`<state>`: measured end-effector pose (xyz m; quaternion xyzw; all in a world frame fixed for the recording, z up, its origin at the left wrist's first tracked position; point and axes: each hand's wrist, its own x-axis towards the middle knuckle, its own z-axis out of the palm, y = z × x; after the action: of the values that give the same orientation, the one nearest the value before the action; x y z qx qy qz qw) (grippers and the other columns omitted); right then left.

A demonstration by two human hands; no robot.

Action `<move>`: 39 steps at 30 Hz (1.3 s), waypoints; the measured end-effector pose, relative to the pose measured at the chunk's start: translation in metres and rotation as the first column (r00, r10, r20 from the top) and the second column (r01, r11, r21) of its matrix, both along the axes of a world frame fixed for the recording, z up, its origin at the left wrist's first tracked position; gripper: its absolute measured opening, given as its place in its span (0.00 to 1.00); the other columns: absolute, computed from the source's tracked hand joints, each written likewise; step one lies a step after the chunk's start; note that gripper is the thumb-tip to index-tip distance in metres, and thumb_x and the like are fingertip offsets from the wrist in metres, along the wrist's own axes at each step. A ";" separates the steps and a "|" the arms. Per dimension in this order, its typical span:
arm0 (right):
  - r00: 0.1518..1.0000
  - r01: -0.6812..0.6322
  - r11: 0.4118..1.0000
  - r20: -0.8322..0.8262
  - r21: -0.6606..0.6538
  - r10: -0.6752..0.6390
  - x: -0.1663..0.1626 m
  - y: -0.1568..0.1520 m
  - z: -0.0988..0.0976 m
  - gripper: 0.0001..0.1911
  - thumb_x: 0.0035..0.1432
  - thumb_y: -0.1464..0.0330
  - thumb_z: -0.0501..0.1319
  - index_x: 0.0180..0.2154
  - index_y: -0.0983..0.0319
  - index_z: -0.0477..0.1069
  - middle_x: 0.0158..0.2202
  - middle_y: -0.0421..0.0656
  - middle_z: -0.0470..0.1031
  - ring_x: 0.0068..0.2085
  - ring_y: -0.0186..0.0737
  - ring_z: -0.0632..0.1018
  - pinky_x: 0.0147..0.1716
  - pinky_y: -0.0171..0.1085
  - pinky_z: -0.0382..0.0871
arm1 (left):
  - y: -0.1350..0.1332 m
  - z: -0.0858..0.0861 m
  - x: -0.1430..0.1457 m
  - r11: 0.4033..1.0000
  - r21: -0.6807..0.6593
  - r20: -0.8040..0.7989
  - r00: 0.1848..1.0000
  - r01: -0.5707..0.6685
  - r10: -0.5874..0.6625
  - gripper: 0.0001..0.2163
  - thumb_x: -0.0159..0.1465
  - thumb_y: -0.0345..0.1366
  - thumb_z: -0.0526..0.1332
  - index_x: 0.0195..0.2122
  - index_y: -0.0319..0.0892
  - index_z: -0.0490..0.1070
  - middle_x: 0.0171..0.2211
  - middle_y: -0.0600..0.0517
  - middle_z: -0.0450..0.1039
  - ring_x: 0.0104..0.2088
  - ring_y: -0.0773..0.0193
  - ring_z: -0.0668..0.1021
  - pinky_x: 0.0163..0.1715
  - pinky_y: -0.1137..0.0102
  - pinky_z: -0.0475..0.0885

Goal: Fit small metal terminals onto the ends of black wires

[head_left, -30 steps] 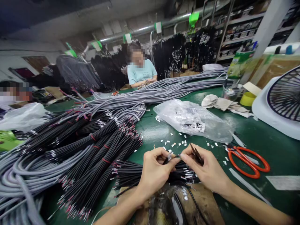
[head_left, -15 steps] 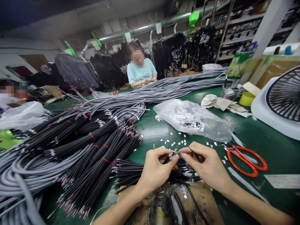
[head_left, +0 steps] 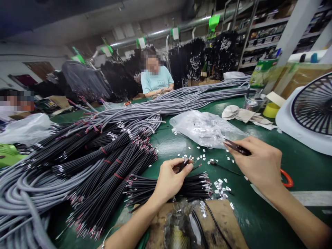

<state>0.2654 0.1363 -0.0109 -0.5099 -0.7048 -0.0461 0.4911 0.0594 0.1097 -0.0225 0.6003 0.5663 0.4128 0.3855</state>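
My left hand is closed, pinching a short black cable between thumb and fingers; most of that cable is hidden. Over the right part of the table, my right hand grips dark tweezers. Their tips are at the edge of a clear plastic bag; whether they hold anything is too small to tell. Small silver foil pieces lie scattered below and between the hands. A bundle of black cables with pinkish wire ends lies just beyond the cardboard, partly behind my left wrist.
Thick black and grey cable bundles cover the left side. Scissors with an orange handle are mostly hidden behind my right hand. A white fan stands at right. Stained cardboard lies in front. Across the table sits a person.
My right hand has moved away from my left, up and to the right, with the tweezers at the plastic bag. It now covers most of the scissors. My left hand has barely shifted.
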 end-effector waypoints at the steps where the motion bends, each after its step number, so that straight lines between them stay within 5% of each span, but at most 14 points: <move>1: 1.000 0.021 1.000 0.015 -0.014 -0.021 0.004 0.003 -0.005 0.09 0.51 0.72 0.58 0.34 0.61 0.76 0.28 0.44 0.73 0.28 0.40 0.72 0.27 0.38 0.65 | 0.001 0.000 -0.001 1.000 -0.027 0.007 1.000 0.016 -0.016 0.11 0.55 0.39 0.61 0.34 0.37 0.74 0.31 0.48 0.75 0.31 0.63 0.74 0.33 0.72 0.67; 3: 0.988 -0.150 0.986 0.026 -0.076 0.152 0.004 0.003 -0.016 0.15 0.51 0.76 0.57 0.41 0.60 0.74 0.34 0.44 0.73 0.33 0.41 0.74 0.32 0.38 0.67 | 0.001 0.000 -0.003 0.997 -0.072 0.017 0.999 0.041 -0.040 0.12 0.55 0.39 0.61 0.35 0.36 0.72 0.28 0.49 0.74 0.29 0.64 0.74 0.31 0.72 0.67; 6: 0.900 -0.428 0.885 0.000 -0.185 0.436 -0.013 -0.005 -0.028 0.19 0.53 0.78 0.54 0.46 0.60 0.71 0.35 0.43 0.72 0.34 0.36 0.74 0.33 0.35 0.69 | -0.001 0.001 -0.004 0.993 -0.074 -0.003 0.996 0.087 -0.088 0.10 0.55 0.40 0.60 0.30 0.37 0.70 0.23 0.52 0.71 0.26 0.65 0.73 0.29 0.73 0.66; 14: 0.817 -0.577 0.791 -0.136 -0.205 0.561 -0.031 -0.016 -0.020 0.15 0.54 0.77 0.55 0.43 0.63 0.73 0.30 0.43 0.72 0.29 0.33 0.73 0.27 0.31 0.67 | -0.010 0.007 0.001 0.995 -0.075 -0.026 0.997 0.067 -0.069 0.12 0.57 0.41 0.58 0.27 0.36 0.71 0.19 0.51 0.71 0.22 0.66 0.71 0.25 0.74 0.64; 23: 0.810 -0.586 0.780 -0.132 -0.222 0.571 -0.031 -0.024 -0.020 0.17 0.54 0.77 0.54 0.45 0.59 0.71 0.31 0.42 0.72 0.29 0.33 0.73 0.28 0.33 0.67 | -0.015 0.007 0.005 1.000 -0.031 -0.048 0.999 0.002 -0.003 0.18 0.59 0.44 0.55 0.16 0.39 0.60 0.11 0.58 0.57 0.14 0.73 0.61 0.16 0.76 0.54; 30: 0.914 -0.396 0.898 0.014 -0.192 0.406 -0.030 -0.024 -0.014 0.19 0.54 0.68 0.59 0.49 0.60 0.67 0.34 0.42 0.71 0.33 0.36 0.74 0.32 0.33 0.68 | -0.016 0.005 0.007 0.995 0.003 0.112 0.989 -0.098 0.097 0.11 0.53 0.38 0.62 0.19 0.38 0.64 0.18 0.57 0.62 0.16 0.72 0.67 0.17 0.76 0.61; 39: 0.930 -0.242 0.968 0.300 0.059 0.214 -0.023 -0.024 -0.013 0.14 0.56 0.70 0.59 0.46 0.59 0.70 0.35 0.43 0.75 0.33 0.36 0.75 0.32 0.35 0.66 | -0.016 0.003 0.007 0.990 0.072 0.040 0.992 -0.118 0.115 0.13 0.52 0.38 0.63 0.17 0.38 0.64 0.18 0.56 0.62 0.18 0.71 0.67 0.19 0.75 0.61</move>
<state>0.2426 0.1123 -0.0242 -0.3880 -0.8209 -0.0967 0.4076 0.0661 0.0936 -0.0195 0.5725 0.5776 0.4662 0.3482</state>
